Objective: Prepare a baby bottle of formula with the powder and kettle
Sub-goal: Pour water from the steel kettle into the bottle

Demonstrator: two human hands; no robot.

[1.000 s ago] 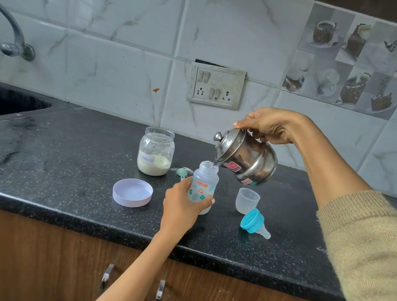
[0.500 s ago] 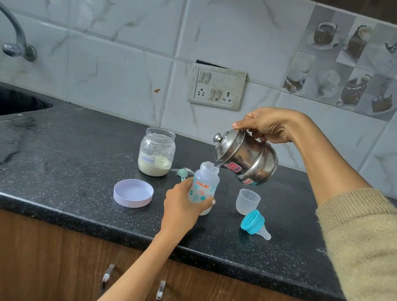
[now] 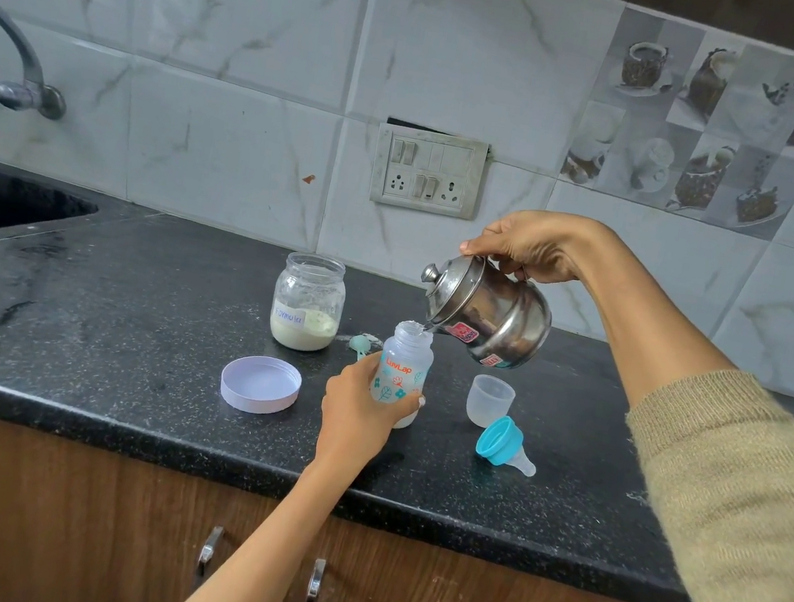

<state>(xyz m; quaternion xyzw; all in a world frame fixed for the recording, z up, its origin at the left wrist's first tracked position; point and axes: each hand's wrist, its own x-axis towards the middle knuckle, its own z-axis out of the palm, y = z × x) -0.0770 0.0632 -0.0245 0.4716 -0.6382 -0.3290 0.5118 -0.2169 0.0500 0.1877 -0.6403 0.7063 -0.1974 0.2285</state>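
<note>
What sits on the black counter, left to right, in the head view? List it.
Round lilac lid → glass formula jar → printed baby bottle → clear plastic cap → teal-ringed nipple.

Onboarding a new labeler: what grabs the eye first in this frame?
The steel kettle, tilted in the right hand mid-frame, its spout over the open mouth of the bottle. The left hand grips that bottle upright on the black counter. Around it lie loose parts: an open formula jar behind left, its lid in front of the jar, a clear cap and a blue teat on the right.
</note>
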